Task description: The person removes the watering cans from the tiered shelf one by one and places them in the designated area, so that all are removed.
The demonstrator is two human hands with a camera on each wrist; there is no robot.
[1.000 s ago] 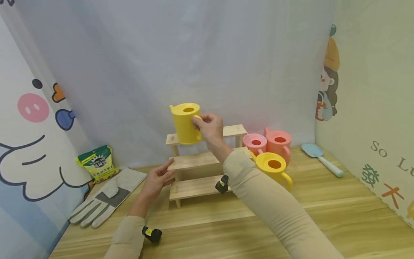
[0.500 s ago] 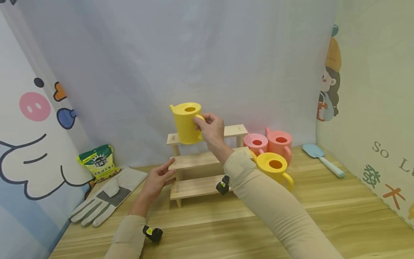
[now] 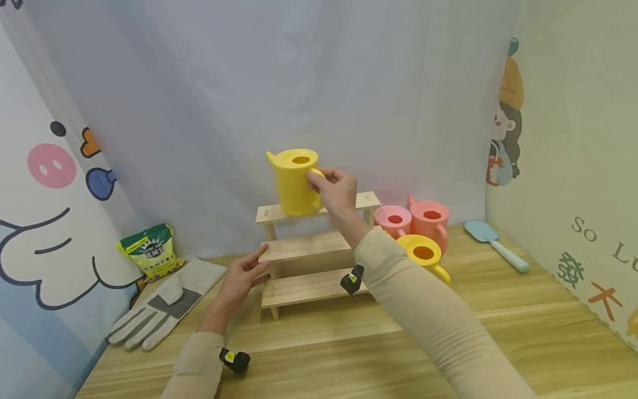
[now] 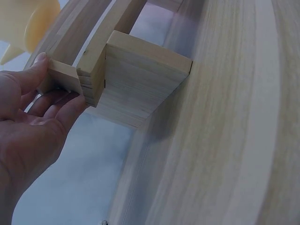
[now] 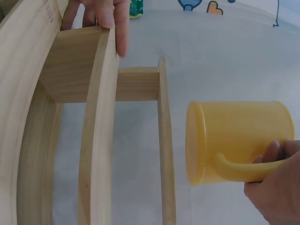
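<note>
My right hand (image 3: pixel 339 194) holds a yellow watering can (image 3: pixel 295 185) by its handle, spout pointing left. The can is upright, and in the right wrist view a gap shows between its base and the top board of a three-tier wooden shelf stand (image 3: pixel 304 247). At the stand's left side, my left hand (image 3: pixel 241 279) pinches the end of the middle board, thumb on top and fingers beneath, as the left wrist view shows. Right of the stand are a second yellow watering can (image 3: pixel 417 249), partly behind my right sleeve, a pink one (image 3: pixel 386 213) and a coral one (image 3: pixel 423 210).
A grey-and-white work glove (image 3: pixel 169 299) lies on the wooden table (image 3: pixel 319 354) at left, with a green-and-yellow packet (image 3: pixel 152 257) behind it. A light blue hand trowel (image 3: pixel 498 246) lies at far right. Printed curtains (image 3: pixel 199 111) enclose the back and sides.
My right hand has carried the yellow watering can slightly up and to the right in the last half second. My left hand stays at the middle board.
</note>
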